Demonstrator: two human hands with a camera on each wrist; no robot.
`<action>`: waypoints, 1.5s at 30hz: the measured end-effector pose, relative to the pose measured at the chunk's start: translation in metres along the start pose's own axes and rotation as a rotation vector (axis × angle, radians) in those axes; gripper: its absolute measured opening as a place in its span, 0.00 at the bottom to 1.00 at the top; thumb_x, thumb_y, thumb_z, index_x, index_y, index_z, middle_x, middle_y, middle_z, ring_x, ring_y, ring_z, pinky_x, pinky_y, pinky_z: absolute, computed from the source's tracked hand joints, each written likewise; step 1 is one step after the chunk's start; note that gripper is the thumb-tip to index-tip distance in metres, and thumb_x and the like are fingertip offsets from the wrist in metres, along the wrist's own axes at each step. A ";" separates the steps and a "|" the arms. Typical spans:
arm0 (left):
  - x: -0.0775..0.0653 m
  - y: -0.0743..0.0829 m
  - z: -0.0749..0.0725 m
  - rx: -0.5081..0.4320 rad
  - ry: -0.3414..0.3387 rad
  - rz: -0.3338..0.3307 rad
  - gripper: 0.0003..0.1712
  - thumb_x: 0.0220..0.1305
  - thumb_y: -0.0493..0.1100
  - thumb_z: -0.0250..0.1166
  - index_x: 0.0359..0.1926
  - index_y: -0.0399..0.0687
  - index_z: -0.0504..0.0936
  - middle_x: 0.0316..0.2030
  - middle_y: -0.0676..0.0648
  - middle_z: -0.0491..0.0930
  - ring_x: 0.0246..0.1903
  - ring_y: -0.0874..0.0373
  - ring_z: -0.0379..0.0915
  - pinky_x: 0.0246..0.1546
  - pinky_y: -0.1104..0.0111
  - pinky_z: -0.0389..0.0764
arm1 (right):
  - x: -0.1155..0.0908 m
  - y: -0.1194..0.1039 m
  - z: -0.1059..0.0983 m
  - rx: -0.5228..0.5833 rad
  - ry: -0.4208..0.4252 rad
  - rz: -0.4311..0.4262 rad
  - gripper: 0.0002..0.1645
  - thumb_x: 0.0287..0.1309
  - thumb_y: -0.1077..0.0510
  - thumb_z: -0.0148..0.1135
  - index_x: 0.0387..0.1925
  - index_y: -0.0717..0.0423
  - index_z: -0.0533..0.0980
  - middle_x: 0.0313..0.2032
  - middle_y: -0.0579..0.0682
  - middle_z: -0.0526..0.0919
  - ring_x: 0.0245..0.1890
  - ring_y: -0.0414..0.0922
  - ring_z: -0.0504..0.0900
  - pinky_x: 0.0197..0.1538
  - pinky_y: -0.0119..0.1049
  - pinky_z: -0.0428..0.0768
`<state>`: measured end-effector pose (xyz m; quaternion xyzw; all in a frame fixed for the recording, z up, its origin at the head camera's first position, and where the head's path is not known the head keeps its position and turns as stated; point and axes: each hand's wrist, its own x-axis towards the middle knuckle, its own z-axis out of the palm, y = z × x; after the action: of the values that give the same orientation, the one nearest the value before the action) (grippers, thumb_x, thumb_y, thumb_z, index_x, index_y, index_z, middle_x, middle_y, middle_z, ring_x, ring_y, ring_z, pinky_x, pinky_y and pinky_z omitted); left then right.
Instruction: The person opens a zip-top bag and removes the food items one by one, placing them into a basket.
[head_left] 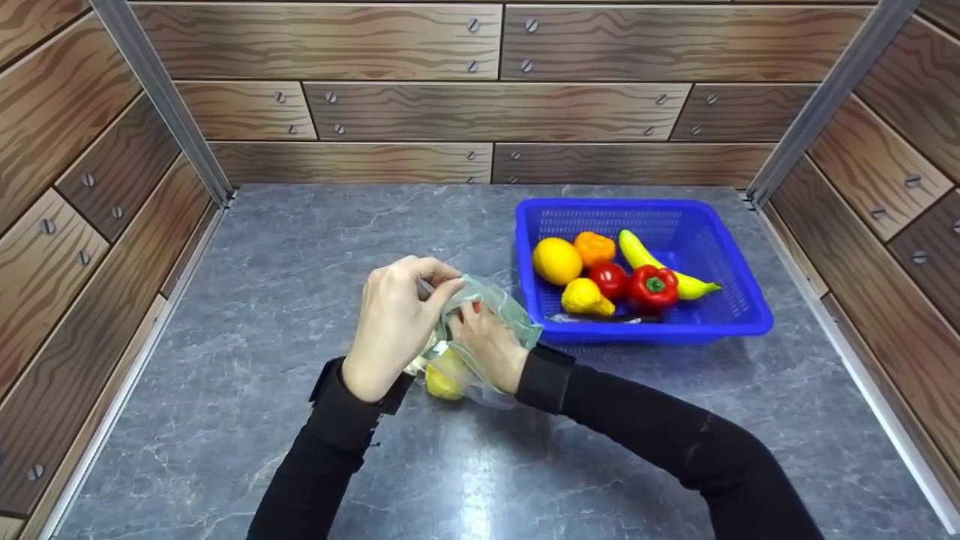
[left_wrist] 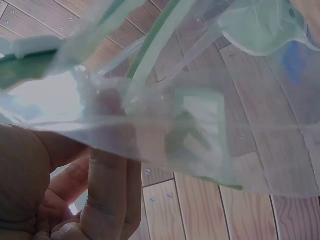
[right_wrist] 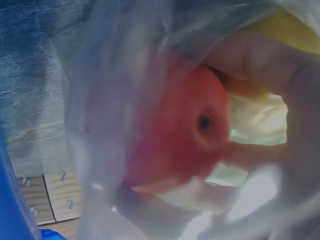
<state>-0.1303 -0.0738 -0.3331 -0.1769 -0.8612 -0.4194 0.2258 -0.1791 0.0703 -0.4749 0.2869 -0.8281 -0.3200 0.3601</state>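
A clear plastic bag with green edging [head_left: 495,296] is held above the table in front of me. My left hand [head_left: 401,315] pinches its upper edge between thumb and fingers; the left wrist view shows the film [left_wrist: 200,135] passing across the fingertips. My right hand [head_left: 487,341] reaches inside the bag. There its fingers curl round a red, round, apple-like fruit [right_wrist: 190,125] with a dark dimple. Through the film a yellow fruit [head_left: 444,381] shows low in the bag, near a pale cream thing [head_left: 415,365] whose kind I cannot tell.
Right of the bag stands a blue basket [head_left: 731,322]. It holds an orange [head_left: 557,261], a smaller orange-coloured piece [head_left: 594,247], a round red piece [head_left: 607,280], a red bell pepper [head_left: 652,291], a banana [head_left: 636,250] and a lumpy yellow fruit [head_left: 585,297]. Wood-patterned walls enclose the grey table [head_left: 300,247].
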 end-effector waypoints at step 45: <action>0.003 0.000 -0.011 -0.007 0.020 -0.025 0.03 0.58 0.43 0.71 0.32 0.50 0.88 0.25 0.53 0.85 0.18 0.61 0.76 0.24 0.73 0.75 | -0.041 0.173 -0.107 1.201 -0.149 0.048 0.44 0.34 0.48 0.80 0.58 0.43 0.74 0.55 0.48 0.77 0.45 0.47 0.82 0.48 0.42 0.83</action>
<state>-0.1299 -0.0820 -0.3255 -0.1628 -0.8596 -0.4270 0.2285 -0.1147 0.1736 -0.3068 0.3981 -0.8931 0.1922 0.0833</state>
